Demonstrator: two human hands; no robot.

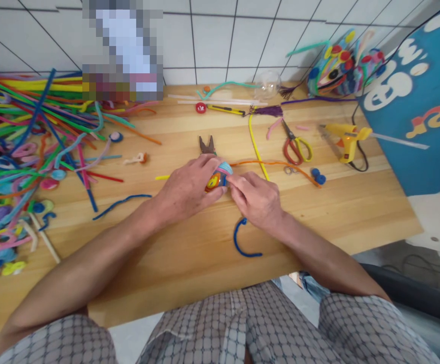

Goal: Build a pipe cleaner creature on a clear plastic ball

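Observation:
My left hand (193, 184) curls around a small ball wrapped in pipe cleaners (216, 181), showing light blue, pink, orange and yellow over a clear shell. The fingers of my right hand (256, 196) are pinched together at the ball's right side, and what is between them is hidden. Just beyond my left fingers lie pliers (207, 145), jaws open and handles covered. An orange pipe cleaner (276, 163) runs from near the ball to the right. A curled blue pipe cleaner (237, 242) lies below my right hand. Two blue coils (318, 176) sit farther right.
Loose pipe cleaners (15, 126) heap up on the left. Scissors (296, 146) and a yellow glue gun (345, 139) lie at right. At the back are a utility knife (225, 109), a purple tassel (267, 110), a clear ball (268, 85) and a colourful fish-like figure (332, 73).

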